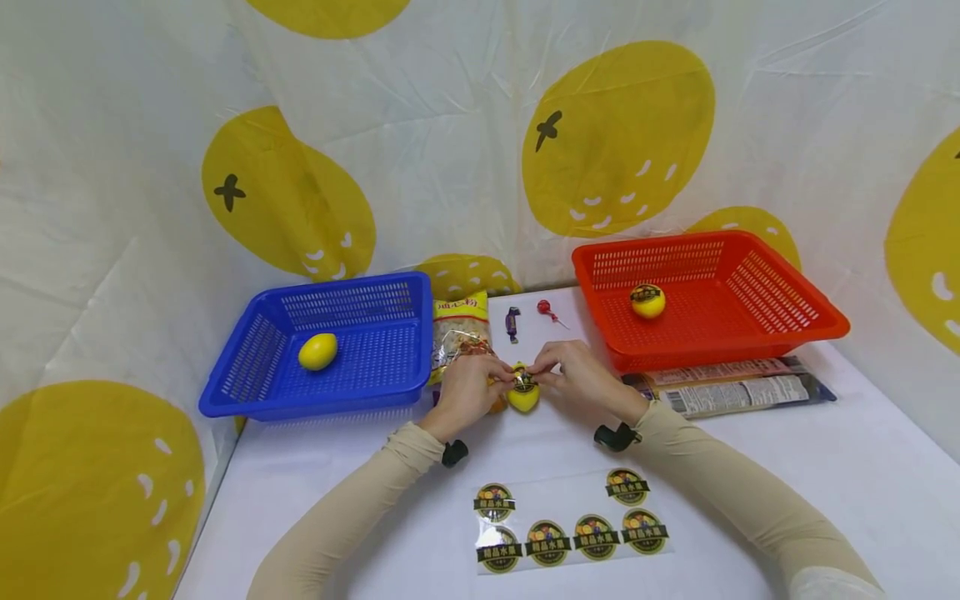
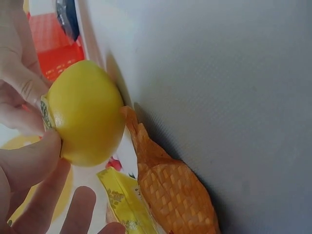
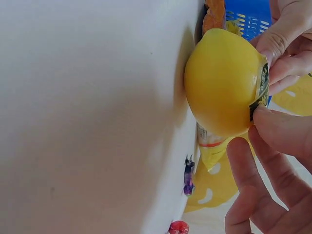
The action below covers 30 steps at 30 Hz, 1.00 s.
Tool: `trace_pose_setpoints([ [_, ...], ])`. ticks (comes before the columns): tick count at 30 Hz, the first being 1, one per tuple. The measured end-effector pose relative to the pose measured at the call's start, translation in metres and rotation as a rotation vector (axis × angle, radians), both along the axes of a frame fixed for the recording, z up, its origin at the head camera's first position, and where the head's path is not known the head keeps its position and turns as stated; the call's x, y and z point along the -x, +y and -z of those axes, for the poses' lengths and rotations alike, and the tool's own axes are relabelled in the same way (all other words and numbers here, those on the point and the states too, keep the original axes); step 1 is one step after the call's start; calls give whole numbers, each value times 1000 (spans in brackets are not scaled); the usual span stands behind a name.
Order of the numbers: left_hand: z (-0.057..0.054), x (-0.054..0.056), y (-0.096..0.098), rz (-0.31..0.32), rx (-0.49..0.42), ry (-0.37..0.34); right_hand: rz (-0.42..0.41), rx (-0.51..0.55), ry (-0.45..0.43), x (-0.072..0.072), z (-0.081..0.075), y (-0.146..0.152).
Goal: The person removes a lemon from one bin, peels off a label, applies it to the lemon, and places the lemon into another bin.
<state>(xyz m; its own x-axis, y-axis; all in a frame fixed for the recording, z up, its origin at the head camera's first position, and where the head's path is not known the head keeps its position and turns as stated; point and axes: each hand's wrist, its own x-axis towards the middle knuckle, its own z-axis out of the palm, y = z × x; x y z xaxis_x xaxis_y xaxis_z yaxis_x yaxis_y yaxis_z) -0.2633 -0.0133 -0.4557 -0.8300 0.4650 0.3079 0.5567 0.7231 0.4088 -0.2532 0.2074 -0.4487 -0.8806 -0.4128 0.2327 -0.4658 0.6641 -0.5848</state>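
Observation:
Between both hands a yellow lemon (image 1: 523,401) rests on the white table, a dark round sticker (image 1: 522,382) with a banner across its upper side. From the left, my left hand (image 1: 467,392) pinches one end of the sticker, its thumb against the lemon's skin in the left wrist view. The other end is pinched by my right hand (image 1: 583,379), thumb and index finger together, remaining fingers spread loosely. The right wrist view shows the sticker (image 3: 262,88) edge-on, curving along the lemon (image 3: 222,83) with its ends at the fingertips.
On the left, a blue basket (image 1: 322,400) holds a plain lemon (image 1: 318,352); on the right, a red basket (image 1: 720,337) holds a stickered one (image 1: 648,302). Behind lie a food bag (image 1: 461,325), purple candy (image 1: 512,323) and red lollipop (image 1: 544,307). In front lies a sticker sheet (image 1: 573,508).

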Motion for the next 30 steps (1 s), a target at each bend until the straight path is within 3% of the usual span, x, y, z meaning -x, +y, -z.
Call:
trace_pose_setpoints([
  [5, 0, -2, -1, -15, 19, 1, -1, -20, -26, 0, 1, 2],
  [12, -1, -3, 0, -15, 24, 33, 12, -76, -145, 1, -3, 1],
  [19, -3, -4, 0, -37, 27, 11, -47, -165, -181, 6, 8, -10],
  [30, -3, -4, 0, -31, 5, -19, 4, -179, -212, 9, 9, -16],
])
